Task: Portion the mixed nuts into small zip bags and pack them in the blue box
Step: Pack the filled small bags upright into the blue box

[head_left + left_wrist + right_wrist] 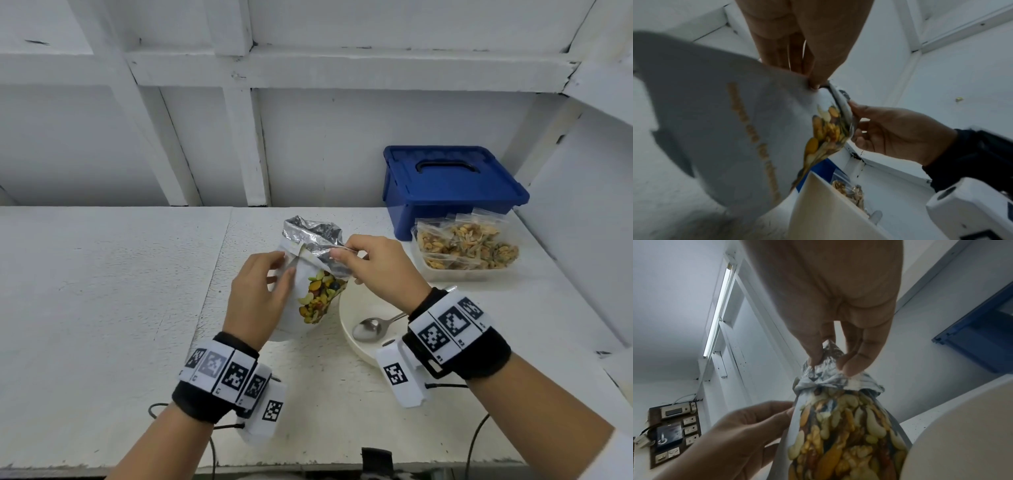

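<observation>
On the white surface (102, 308), furthest left of the things in play, the left hand (260, 294) pinches the left edge of the nut pouch (315, 274), thumb and fingers curled onto the white packaging near its top; its grip is closed on the pouch. From the left wrist view the fingers (818, 78) nip the pouch's upper corner, and gold lettering, too blurred to read, runs down the pouch's white face.

The pouch stands roughly upright between the two hands, its silver foil mouth crumpled and open at the top, with a clear window showing mixed nuts (846, 426) in yellow, green and brown.

The right hand (380, 267) grips the foil top on the pouch's right side; the right wrist view shows thumb and fingertips (851, 368) bunching the foil.

Under the right wrist sits a cream plate (356, 349) with a metal spoon (370, 327) lying in it, bowl toward the person.

Further right and farther back, a clear tub (469, 270) holds small zip bags (469, 243) already filled with nuts. Just behind it, touching or nearly so, stands the blue box (452, 185), lid on, handle flat, against the white wall.
</observation>
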Demonstrator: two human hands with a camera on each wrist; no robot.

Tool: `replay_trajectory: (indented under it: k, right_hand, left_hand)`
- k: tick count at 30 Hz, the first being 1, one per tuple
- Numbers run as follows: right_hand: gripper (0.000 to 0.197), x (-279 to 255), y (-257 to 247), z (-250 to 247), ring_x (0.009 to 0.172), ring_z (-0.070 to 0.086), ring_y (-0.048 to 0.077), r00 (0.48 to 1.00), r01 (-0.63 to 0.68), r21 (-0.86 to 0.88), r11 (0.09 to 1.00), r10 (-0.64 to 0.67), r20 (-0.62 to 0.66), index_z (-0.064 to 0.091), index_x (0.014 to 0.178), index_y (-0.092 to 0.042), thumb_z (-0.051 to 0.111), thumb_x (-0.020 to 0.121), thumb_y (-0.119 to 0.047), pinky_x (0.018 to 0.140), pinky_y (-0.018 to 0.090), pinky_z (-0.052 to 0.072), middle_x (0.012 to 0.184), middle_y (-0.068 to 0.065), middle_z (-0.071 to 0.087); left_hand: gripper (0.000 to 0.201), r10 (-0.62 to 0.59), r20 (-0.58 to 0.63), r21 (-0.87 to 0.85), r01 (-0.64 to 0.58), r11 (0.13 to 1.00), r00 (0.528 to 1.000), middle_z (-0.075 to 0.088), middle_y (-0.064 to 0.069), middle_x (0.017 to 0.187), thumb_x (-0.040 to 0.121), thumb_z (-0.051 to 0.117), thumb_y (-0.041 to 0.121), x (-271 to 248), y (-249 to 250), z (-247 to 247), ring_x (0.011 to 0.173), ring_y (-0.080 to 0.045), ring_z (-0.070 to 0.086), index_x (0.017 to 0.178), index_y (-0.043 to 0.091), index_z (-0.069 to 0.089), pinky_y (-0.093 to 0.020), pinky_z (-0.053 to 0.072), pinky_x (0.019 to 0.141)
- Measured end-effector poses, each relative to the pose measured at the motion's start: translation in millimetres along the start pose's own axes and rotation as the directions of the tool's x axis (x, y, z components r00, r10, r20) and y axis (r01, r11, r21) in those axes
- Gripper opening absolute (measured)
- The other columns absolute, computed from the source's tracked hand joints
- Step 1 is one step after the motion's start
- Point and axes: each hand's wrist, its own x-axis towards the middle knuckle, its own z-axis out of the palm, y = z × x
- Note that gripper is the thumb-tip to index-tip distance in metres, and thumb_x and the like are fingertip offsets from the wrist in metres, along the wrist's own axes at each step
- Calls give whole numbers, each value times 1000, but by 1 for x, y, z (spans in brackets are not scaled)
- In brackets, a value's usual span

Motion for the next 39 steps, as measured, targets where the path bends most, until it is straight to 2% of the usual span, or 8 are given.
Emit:
replay_trajectory:
  k: [4,7,9,12,15,24,33,39]
  right_hand:
    - [32,-1,0,0,71,59,22,1000,-10,-28,1000,11,12,63,82,-4,58,90,-34,68,33,45,85,10,66]
    - [18,-5,-8,1,79,53,17,969,137,-176,975,-169,-181,59,94,-10,63,87,-26,71,24,44,103,8,52]
    - [15,-7,-18,4,75,52,18,895,281,-291,914,-360,-264,61,90,-7,67,84,-18,67,23,43,96,11,52]
    - [11,-9,-29,15,64,57,22,879,383,-382,841,-459,-130,63,82,-3,66,84,-14,56,29,48,80,12,59]
    - [15,-8,-29,25,64,61,26,902,332,-464,822,-420,-99,65,83,-1,74,77,-11,52,26,49,77,13,61]
    - [28,-4,-33,30,109,45,22,983,131,-506,853,-180,-49,49,114,-8,49,95,-30,82,30,44,118,8,46]
    - [22,5,-32,17,77,42,16,980,197,-305,932,-197,32,43,74,-16,51,92,-25,65,27,30,83,-3,40]
    - [17,14,-33,-3,65,43,8,990,126,-19,992,-127,-65,55,71,-13,59,88,-17,59,14,32,71,-8,44]
  left_hand:
    - [19,51,-24,34,-50,998,998,62,-3,79,85,58,18,0,-3,6,71,-4,50,85,3,70,-14,44,65]
    - [22,96,-39,92,-92,992,995,63,-5,74,86,57,21,4,-5,6,64,-11,55,82,3,69,-20,43,61]
    - [29,133,-36,127,-127,984,991,64,-7,70,87,51,26,6,-5,8,59,-19,57,81,3,69,-25,42,58]
    - [30,175,-37,151,-168,974,984,63,-6,68,87,48,25,7,-3,10,56,-20,55,79,4,68,-25,40,53]
    - [28,206,-30,167,-198,966,978,60,-6,66,88,47,21,9,1,8,52,-18,51,76,3,64,-22,36,47]
    - [27,248,39,122,-251,960,968,64,-7,77,88,42,16,6,-3,10,66,-13,45,80,0,62,-18,36,54]
    - [26,321,79,183,-330,926,944,62,-6,79,88,42,15,5,-1,7,62,-15,43,76,0,59,-21,35,44]
    - [21,381,103,234,-394,889,919,56,-3,86,86,43,9,8,-4,2,57,-18,48,75,-1,58,-27,40,38]
